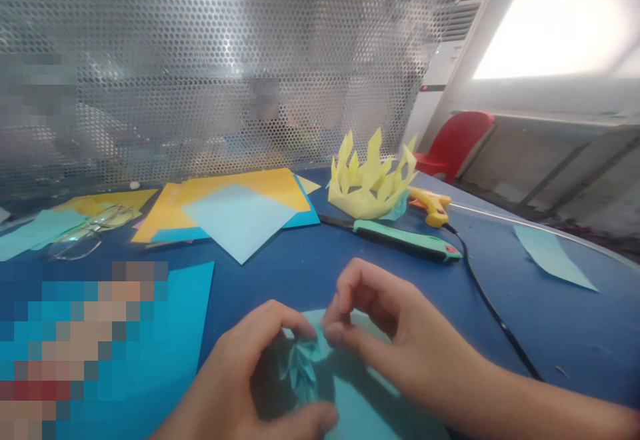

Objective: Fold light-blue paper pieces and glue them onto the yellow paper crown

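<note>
Nearest me is the left hand [250, 367], its grip curved in a wide C about the light-blue folded paper [303, 370], fingertips at the top, thumb apart nr the lower end; can't tell if it's clamped or just steadying. The right hand [400, 320] has its grip nearly closed, thumb & index tip together on the top R edge of the folded paper. That piece sits b/w the hands, over a pale blue sheet [357, 403] on the blue bench [260, 290].

On the L, a bright blue sheet [187, 320], partly hidden by a pixelated patch. Beyond it, glasses [75, 243] by loose teal & yellow papers [43, 230]. Mid-bench: a stack of orange-yellow sheets [250, 180] w/ a light-blue square [240, 217] on top, corner toward the hands.

R of that, a spiky yellow paper crown [367, 200] stands upright. In front of it lies a green-handled cutter [405, 239]; just beside, a yellow glue gun [433, 208] w/ a black cord [493, 313] running toward the person. Far R, a teal scrap [553, 257]. At the back, a perforated metal screen [200, 93] & a red chair [460, 143].
</note>
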A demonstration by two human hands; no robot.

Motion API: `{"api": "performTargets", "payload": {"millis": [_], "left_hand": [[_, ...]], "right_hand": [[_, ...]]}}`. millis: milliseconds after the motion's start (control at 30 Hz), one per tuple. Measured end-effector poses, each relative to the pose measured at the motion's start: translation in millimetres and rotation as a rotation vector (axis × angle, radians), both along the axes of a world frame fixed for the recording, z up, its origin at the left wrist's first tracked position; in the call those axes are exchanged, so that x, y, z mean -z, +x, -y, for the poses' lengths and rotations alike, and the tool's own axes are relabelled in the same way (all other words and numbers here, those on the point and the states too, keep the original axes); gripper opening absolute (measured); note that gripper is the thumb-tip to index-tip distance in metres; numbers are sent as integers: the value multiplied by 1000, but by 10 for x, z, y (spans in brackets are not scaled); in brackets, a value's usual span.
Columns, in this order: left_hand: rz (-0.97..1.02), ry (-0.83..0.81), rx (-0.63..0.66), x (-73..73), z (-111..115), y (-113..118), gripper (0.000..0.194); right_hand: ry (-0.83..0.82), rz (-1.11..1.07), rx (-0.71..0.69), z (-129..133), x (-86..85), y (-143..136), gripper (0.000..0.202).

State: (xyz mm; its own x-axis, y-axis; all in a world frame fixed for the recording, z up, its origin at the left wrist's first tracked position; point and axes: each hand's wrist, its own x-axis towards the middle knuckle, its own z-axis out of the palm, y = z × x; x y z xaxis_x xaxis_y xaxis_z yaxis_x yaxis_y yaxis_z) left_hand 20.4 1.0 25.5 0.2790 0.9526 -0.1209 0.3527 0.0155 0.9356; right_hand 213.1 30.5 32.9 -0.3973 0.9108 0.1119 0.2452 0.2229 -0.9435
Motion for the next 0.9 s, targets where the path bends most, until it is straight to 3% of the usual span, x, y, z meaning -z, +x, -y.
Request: {"api": "performTargets", "payload": {"millis": [300, 600, 767, 900], "left_hand": [[-45, 72, -14, 17, -6, 4, 49], [46, 237, -60, 90, -24, -34, 17], [67, 166, -89, 118, -55, -93, 14], [115, 24, -167, 116, -78, -122, 24]], "right_hand": [[-165, -125, 23, -115, 24, 18, 18], [-245, -140, -55, -243, 13, 80, 44], [-215, -52, -119, -241, -3, 89, 46], [-103, 158, -139, -324, -160, 168, 44]]}}
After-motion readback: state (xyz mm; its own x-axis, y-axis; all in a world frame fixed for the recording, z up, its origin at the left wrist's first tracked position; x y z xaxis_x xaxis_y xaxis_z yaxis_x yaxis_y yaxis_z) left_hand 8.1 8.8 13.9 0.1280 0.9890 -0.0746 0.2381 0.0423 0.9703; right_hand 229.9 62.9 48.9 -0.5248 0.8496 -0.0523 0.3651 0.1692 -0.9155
